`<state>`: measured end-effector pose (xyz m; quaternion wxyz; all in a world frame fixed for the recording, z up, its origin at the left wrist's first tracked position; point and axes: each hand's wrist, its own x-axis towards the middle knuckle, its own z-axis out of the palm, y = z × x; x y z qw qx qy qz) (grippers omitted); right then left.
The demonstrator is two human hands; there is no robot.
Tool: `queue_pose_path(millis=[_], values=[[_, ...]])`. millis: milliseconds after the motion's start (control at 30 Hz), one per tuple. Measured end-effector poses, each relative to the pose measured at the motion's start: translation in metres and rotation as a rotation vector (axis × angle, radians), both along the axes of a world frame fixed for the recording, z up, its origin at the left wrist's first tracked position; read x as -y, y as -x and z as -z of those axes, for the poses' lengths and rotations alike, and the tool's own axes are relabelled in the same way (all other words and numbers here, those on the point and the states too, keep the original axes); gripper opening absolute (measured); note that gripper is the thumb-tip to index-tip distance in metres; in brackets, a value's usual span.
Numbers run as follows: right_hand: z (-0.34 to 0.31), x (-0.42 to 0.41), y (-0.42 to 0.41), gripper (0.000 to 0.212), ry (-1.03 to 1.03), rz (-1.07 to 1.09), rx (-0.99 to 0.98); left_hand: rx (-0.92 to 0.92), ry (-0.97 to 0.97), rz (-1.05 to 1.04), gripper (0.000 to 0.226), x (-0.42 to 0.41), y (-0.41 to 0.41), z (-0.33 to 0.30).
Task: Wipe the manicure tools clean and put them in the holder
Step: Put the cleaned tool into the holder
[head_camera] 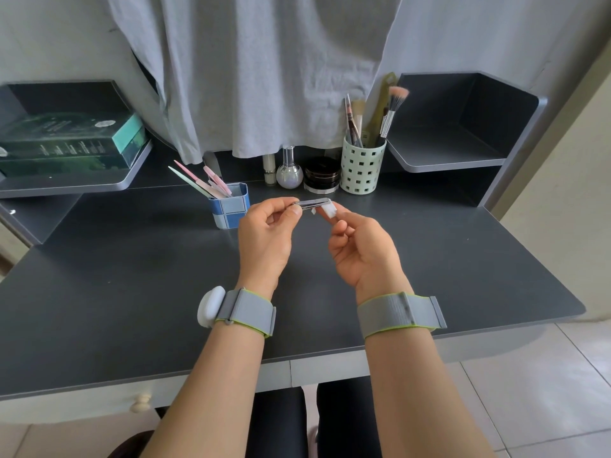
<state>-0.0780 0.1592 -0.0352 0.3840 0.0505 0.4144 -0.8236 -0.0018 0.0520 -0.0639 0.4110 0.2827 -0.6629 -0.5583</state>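
My left hand [267, 233] pinches one end of a small silver nail clipper [314, 203], held level above the dark desk. My right hand [360, 246] pinches a small white wipe pad [329, 211] against the clipper's other end. Just left of my hands stands a blue and grey square holder [229, 206]. Several pink and pale green nail files [205, 180] lean out of it to the left.
The dark desk [132, 276] has raised shelves at both sides. At the back stand a pale green perforated cup of brushes [362, 166], a round black jar [322, 175], a round bottle [289, 173] and a slim tube [269, 168]. Green boxes [69, 143] lie on the left shelf.
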Motion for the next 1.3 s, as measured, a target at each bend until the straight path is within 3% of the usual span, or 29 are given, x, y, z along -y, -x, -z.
queue_pose_path(millis=[167, 333, 667, 900, 1300], values=[[0.001, -0.005, 0.004, 0.021, -0.071, 0.05, -0.081, 0.015, 0.001, 0.008, 0.01, 0.0, 0.0, 0.001], [0.0, -0.007, 0.004, 0.024, -0.315, 0.14, -0.367, 0.03, 0.02, 0.012, 0.01, -0.001, -0.002, -0.002], [0.0, -0.005, 0.001, 0.02, -0.522, 0.218, -0.691, 0.03, 0.055, 0.022, 0.011, -0.004, -0.008, -0.009], [-0.007, 0.0, 0.0, 0.039, -0.73, 0.206, -1.054, 0.018, 0.049, 0.076, 0.012, -0.003, -0.012, -0.014], [-0.006, 0.005, -0.004, 0.028, -0.734, 0.02, -1.221, -0.094, -0.06, 0.069, 0.015, -0.001, -0.009, -0.012]])
